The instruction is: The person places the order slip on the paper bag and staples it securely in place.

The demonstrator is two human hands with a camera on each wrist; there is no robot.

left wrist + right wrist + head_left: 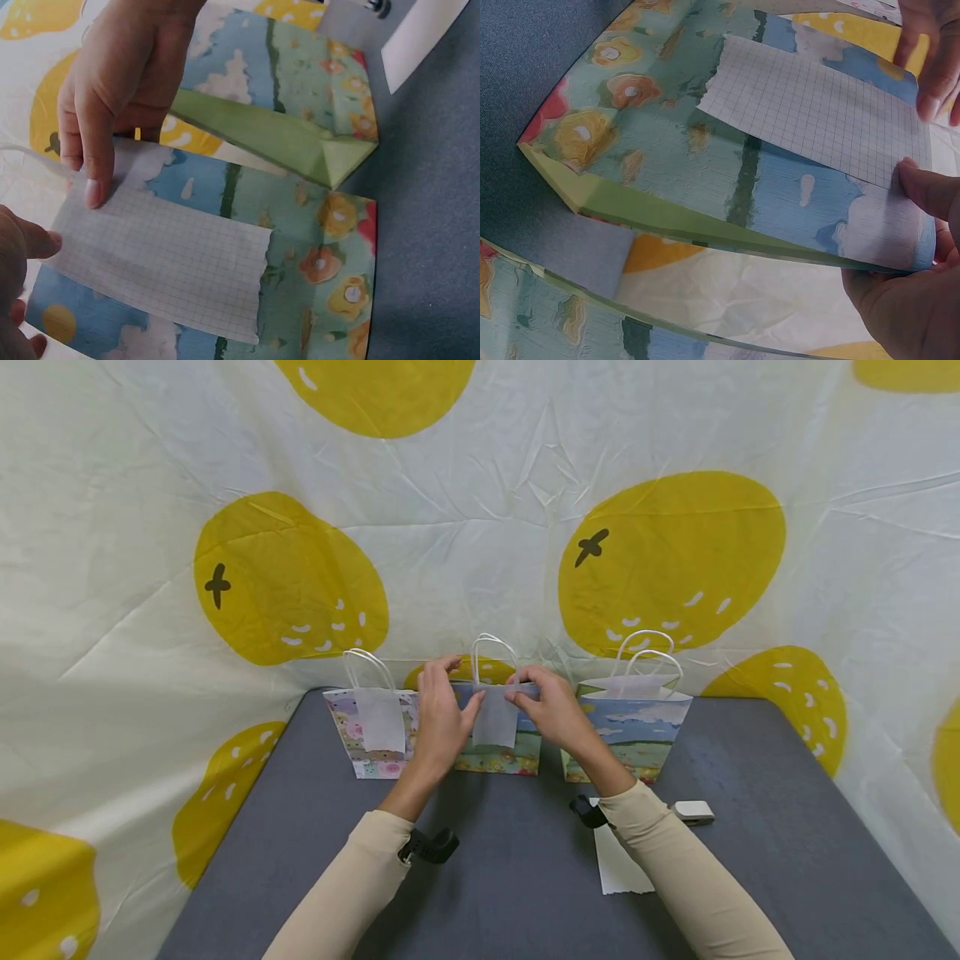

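Before me stands the middle paper bag (521, 760), printed with sky, meadow and flowers, its white twisted handles upright. A torn-edged sheet of grid paper (180, 262) lies flat over its upper front. My right hand (555, 710) pinches the bag's rim together with the paper's top right corner, thumb (922, 184) in front and fingers behind. My left hand (438, 718) is at the top left of the sheet, thumb tip (52, 241) right at its edge and index finger spread away above the rim.
A pink and lilac patterned bag (347, 722) with a paper slip (381, 720) on it stands at left. Another landscape bag (637, 727) stands at right. Near my right forearm lie a torn sheet (618, 864) and a white and grey stapler-like tool (693, 812). A lemon-print curtain (487, 568) hangs behind.
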